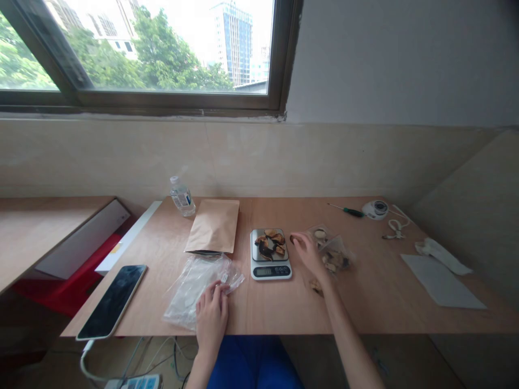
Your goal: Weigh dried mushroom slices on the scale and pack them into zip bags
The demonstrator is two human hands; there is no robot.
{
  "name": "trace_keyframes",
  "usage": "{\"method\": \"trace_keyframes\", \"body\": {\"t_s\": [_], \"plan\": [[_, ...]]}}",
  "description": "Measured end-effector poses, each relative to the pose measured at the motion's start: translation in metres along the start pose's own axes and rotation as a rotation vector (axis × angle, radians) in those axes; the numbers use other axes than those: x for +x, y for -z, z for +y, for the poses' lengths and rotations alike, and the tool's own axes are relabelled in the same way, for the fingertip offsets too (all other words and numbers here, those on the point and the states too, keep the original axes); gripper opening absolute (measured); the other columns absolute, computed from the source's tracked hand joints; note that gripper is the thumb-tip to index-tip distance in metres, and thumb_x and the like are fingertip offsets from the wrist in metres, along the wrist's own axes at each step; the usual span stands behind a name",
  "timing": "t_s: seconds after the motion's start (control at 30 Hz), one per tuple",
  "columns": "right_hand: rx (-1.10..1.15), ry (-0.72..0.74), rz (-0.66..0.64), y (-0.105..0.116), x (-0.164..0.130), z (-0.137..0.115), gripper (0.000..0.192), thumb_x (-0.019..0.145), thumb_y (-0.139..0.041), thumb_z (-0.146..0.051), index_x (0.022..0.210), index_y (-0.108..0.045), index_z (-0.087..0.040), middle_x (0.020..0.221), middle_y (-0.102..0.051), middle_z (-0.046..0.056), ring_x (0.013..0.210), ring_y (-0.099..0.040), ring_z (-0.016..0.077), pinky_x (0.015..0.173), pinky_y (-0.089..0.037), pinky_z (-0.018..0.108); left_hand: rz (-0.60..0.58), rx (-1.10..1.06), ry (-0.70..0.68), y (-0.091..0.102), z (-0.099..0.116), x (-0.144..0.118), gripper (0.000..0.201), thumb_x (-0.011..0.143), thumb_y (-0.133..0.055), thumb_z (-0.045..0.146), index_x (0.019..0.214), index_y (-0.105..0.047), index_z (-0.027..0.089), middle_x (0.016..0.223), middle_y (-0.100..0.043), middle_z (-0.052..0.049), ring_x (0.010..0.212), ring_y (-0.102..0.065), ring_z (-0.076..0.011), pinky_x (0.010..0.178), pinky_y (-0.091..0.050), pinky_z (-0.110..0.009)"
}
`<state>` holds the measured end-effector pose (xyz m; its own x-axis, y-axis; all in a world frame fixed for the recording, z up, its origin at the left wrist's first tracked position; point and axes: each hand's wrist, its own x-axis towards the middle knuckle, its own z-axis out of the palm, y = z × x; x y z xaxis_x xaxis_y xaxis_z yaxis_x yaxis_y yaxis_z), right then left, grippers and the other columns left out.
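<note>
A small kitchen scale (271, 268) stands in the middle of the wooden table (284, 308), with several brown dried pieces (271, 243) piled on its platform. My right hand (307, 252) hovers at the scale's right edge, fingertips pinched on one brown piece. Just right of that hand lies a clear bag (334, 253) with more dried pieces inside. My left hand (211, 315) rests flat on an empty clear plastic bag (194, 286) near the table's front edge. A brown paper pouch (214, 226) lies flat behind the plastic bag.
A phone (113, 299) lies at the front left corner, cable hanging off. A water bottle (181, 197) stands at the back. A screwdriver (347, 210), a small round device (375, 209) with a cord, and white sheets (441, 279) lie at the right.
</note>
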<state>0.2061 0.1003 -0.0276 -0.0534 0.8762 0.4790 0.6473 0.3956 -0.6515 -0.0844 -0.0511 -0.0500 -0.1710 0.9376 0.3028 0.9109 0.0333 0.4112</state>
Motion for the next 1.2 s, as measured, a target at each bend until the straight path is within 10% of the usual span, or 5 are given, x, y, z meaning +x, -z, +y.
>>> {"method": "trace_keyframes", "body": {"t_s": [0.37, 1.2], "plan": [[-0.226, -0.119, 0.150, -0.002, -0.096, -0.008, 0.028, 0.084, -0.038, -0.019, 0.099, -0.061, -0.021, 0.111, -0.051, 0.012, 0.108, -0.047, 0.0276, 0.091, -0.039, 0.048, -0.012, 0.047, 0.010, 0.002, 0.005, 0.000, 0.024, 0.088, -0.037, 0.021, 0.100, -0.058, 0.022, 0.115, -0.055, -0.007, 0.103, -0.052, -0.0239, 0.083, -0.038, -0.038], [-0.249, -0.161, 0.175, -0.005, -0.098, -0.006, 0.022, 0.084, -0.039, -0.021, 0.087, -0.061, -0.020, 0.097, -0.056, 0.010, 0.095, -0.050, 0.0260, 0.086, -0.038, 0.044, -0.022, 0.042, 0.022, 0.004, 0.007, 0.001, 0.025, 0.089, -0.035, 0.022, 0.100, -0.058, 0.023, 0.115, -0.055, -0.007, 0.100, -0.052, -0.0242, 0.083, -0.037, -0.038]]}}
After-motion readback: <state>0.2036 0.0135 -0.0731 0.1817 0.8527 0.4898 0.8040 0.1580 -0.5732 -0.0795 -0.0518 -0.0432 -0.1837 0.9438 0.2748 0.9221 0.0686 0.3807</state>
